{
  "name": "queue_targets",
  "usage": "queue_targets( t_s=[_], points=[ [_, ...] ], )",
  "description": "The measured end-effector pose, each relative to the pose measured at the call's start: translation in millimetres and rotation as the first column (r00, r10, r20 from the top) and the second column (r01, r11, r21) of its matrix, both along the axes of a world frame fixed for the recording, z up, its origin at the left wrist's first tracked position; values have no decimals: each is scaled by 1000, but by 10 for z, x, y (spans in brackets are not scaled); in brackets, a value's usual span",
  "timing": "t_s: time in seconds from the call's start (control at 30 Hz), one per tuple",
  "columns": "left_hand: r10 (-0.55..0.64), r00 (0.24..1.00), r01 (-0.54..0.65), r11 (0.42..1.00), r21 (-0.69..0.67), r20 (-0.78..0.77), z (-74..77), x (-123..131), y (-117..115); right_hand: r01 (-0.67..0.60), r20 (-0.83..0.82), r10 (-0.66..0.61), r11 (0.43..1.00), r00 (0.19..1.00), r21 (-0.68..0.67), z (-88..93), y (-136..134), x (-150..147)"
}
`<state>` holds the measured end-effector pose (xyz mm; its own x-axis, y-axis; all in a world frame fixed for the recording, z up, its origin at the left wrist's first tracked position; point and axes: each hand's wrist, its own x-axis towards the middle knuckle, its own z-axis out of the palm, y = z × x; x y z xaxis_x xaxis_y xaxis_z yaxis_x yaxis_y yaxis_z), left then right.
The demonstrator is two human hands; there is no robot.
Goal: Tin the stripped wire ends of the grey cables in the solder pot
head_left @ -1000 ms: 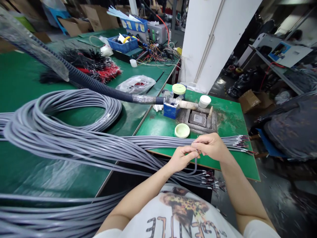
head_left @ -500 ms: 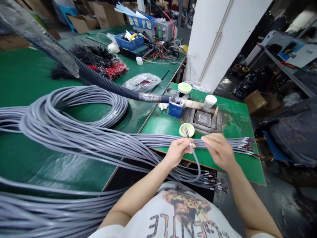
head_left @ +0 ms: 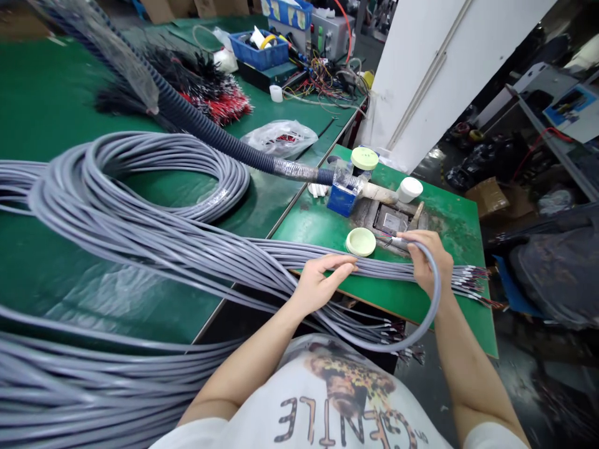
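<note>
At lower centre, the left hand [head_left: 322, 284], its grip open and flat, rested on a long bundle of grey sheathed cables [head_left: 281, 259] lying across a green tabletop [head_left: 461, 249]. Just right of a round pale-green plastic lid [head_left: 360, 242], the right hand [head_left: 425, 259] had its grip closed on a single grey cable [head_left: 438, 287], which curved downward in a loop, its stripped end [head_left: 397, 243] pointing left toward the lid.

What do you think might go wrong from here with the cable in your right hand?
The right hand holds the cable with its bare wire ends close to the square metal pot, so they might touch it. The bundle of grey cables droops over the bench edge and might slide off.
</note>
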<state>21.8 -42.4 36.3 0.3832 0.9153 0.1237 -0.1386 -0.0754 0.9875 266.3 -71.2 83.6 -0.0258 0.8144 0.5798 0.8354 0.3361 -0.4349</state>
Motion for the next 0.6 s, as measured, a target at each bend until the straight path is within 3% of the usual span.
queue_targets(
  t_s=[0.1, 0.2, 0.6],
  points=[
    [74, 995, -62, 984, 169, -62, 12, -139, 12, -11, -55, 7, 998, 998, -62, -18, 183, -33],
    [129, 990, -112, 963, 244, -55, 12, -217, 31, -18, -80, 7, 989, 997, -145, -78, 344, -85],
    [186, 981, -171, 960, 220, -50, -87, -304, 105, 25, 47, -11, 951, 999, -307, -182, 673, -211]
  ],
)
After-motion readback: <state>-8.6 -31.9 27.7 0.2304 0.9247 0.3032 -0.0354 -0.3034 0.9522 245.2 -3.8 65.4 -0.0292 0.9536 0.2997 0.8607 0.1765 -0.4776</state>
